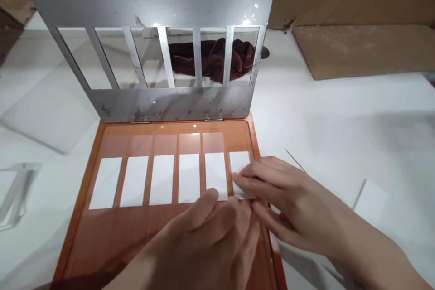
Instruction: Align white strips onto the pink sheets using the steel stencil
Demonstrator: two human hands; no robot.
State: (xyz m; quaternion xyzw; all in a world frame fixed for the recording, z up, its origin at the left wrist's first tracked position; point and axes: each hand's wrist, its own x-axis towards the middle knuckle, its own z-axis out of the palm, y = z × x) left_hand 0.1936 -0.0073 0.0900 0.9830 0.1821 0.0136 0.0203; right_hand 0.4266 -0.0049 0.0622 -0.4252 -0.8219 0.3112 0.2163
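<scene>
A brown hinged jig (129,231) lies with its slotted metal frame (170,102) raised behind it. Several white rectangular cards (161,180) sit side by side in a row of shallow slots on the base. On the rightmost white card (239,159), my right hand (288,195) rests its bent fingers, with the thumb by the card's lower edge. My left hand (217,231) is closed just below and left of it, fingers curled together near the card's lower edge. Its fingertips are partly hidden, and what they pinch cannot be made out.
Dark red cloth (217,61) lies behind the raised frame. Brown cardboard (360,50) stands at the back right. On the white table, a thin stick (295,159) and a loose white piece (370,201) lie to the right; clear sheets (16,199) lie at left.
</scene>
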